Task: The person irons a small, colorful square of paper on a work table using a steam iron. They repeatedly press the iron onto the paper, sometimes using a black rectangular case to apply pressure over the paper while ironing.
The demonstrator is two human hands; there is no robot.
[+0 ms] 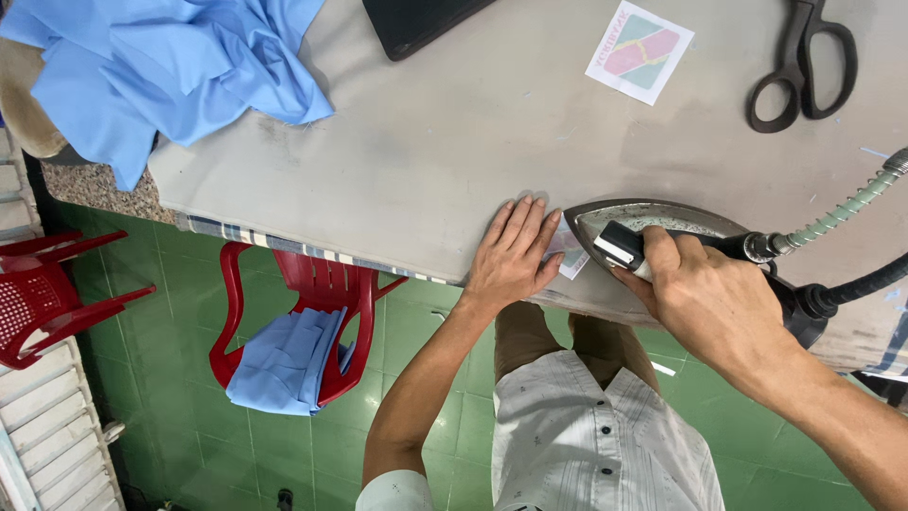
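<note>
Labels first: a small pale label (570, 252) lies at the near edge of the grey ironing table (454, 142), pinned under the fingertips of the left hand (511, 260), which lies flat and open on the cloth. The tip of the iron (653, 227) covers its other end. The right hand (709, 303) is closed around the iron's handle, just beside the left. A second square label (639, 51), white with a pink and green stripe, lies well beyond both hands, with black scissors (802, 66) to the right of it. Bare table stretches left of the left hand up to a heap of blue cloth (180, 66) at the far corner. Below the edge stand red plastic chairs (284, 322) on a green tiled floor (170, 378), one holding folded blue fabric (284, 364)
</note>
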